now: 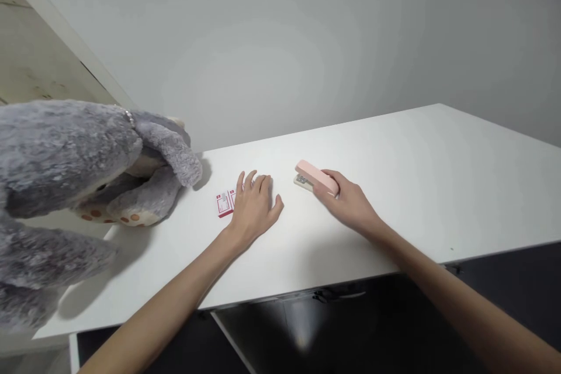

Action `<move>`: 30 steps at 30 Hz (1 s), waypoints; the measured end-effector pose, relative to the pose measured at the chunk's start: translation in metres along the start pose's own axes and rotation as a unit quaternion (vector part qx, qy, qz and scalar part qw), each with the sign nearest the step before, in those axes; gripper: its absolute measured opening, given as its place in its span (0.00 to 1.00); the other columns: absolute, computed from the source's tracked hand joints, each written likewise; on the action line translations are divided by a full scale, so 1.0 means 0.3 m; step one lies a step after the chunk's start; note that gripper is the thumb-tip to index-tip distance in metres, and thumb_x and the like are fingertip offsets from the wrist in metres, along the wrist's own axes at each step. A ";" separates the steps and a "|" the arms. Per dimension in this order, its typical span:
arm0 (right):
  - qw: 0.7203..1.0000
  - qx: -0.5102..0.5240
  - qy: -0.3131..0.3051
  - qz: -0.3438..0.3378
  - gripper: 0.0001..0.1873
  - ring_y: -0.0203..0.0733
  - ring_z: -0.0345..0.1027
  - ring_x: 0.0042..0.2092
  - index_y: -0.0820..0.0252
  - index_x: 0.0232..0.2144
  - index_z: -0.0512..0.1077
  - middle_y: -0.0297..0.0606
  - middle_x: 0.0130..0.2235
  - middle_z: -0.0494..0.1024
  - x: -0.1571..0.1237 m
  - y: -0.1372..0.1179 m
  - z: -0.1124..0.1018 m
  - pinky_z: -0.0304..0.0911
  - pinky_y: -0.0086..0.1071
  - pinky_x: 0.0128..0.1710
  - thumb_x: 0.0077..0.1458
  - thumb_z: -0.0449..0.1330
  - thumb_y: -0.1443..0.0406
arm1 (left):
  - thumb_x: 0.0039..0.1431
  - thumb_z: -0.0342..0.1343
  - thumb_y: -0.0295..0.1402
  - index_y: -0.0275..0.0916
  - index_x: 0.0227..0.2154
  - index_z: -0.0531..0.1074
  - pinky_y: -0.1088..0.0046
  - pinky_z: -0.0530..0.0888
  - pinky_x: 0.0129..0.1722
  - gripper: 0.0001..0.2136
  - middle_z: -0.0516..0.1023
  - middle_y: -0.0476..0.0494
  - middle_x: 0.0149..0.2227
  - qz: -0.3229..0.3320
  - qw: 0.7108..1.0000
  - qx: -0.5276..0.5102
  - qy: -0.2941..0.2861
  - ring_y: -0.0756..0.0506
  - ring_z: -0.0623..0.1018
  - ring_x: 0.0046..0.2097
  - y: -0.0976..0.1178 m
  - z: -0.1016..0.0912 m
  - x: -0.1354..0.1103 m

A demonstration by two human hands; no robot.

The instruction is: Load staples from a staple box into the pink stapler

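A pink stapler (314,176) lies on the white table (438,187), and my right hand (346,201) is closed around its near end. My left hand (253,204) rests flat on the table with fingers spread, partly covering a small red and white box (224,203) at its left side. The two hands are about a hand's width apart near the middle of the table.
A large grey plush toy (74,169) lies across the left end of the table and reaches toward the front left corner. A plain grey wall rises behind the table. The table's front edge runs just below my forearms, with dark floor beneath.
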State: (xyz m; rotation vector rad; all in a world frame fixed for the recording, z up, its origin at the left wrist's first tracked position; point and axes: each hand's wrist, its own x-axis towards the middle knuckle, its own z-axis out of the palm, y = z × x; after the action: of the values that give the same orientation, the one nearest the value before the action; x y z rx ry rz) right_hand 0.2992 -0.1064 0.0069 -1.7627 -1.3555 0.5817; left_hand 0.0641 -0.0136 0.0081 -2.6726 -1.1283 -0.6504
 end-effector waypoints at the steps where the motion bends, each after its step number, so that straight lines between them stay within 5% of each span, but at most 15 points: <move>1: 1.000 0.009 -0.003 0.000 0.28 0.53 0.78 0.51 0.54 0.62 0.73 0.45 0.57 0.83 0.020 -0.001 0.004 0.70 0.42 0.48 0.65 0.60 0.51 | 0.68 0.54 0.37 0.38 0.58 0.72 0.33 0.56 0.73 0.19 0.78 0.32 0.58 -0.005 1.000 -0.003 0.004 0.24 0.67 0.69 -0.004 0.001 -0.001; 9: 0.990 0.096 -0.096 -0.038 0.23 0.49 0.77 0.45 0.53 0.52 0.81 0.40 0.50 0.85 0.106 0.005 0.001 0.70 0.38 0.44 0.59 0.66 0.50 | 0.72 0.57 0.40 0.44 0.55 0.76 0.37 0.60 0.72 0.13 0.79 0.39 0.58 0.023 0.996 -0.080 0.036 0.30 0.66 0.69 -0.011 -0.018 0.002; 14: 0.974 0.143 -0.168 -0.059 0.23 0.53 0.78 0.48 0.54 0.51 0.81 0.40 0.48 0.85 0.083 -0.009 -0.016 0.72 0.42 0.49 0.59 0.67 0.50 | 0.72 0.60 0.41 0.44 0.48 0.76 0.53 0.74 0.55 0.09 0.82 0.42 0.46 0.010 0.972 -0.229 0.043 0.37 0.74 0.54 0.048 -0.031 -0.002; 18: 0.959 0.178 -0.209 -0.073 0.23 0.54 0.78 0.50 0.53 0.52 0.80 0.41 0.49 0.85 0.075 -0.018 -0.020 0.72 0.44 0.51 0.59 0.68 0.50 | 0.72 0.60 0.41 0.41 0.39 0.73 0.64 0.70 0.42 0.10 0.77 0.47 0.37 -0.017 0.945 -0.323 0.043 0.45 0.73 0.40 0.086 -0.041 -0.011; 30: 0.926 0.286 -0.242 -0.046 0.27 0.51 0.78 0.51 0.50 0.60 0.76 0.41 0.52 0.84 0.071 -0.010 -0.016 0.72 0.42 0.51 0.63 0.67 0.48 | 0.70 0.62 0.45 0.41 0.36 0.68 0.67 0.68 0.37 0.15 0.75 0.49 0.31 -0.058 0.921 -0.385 -0.005 0.47 0.74 0.35 0.107 -0.034 -0.024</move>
State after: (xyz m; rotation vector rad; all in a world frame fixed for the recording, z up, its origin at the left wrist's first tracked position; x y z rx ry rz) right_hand 0.3079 -0.0876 0.0146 -1.1103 -1.3868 1.2751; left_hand 0.0792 -0.0441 0.0144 -3.2383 -1.2239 -1.3438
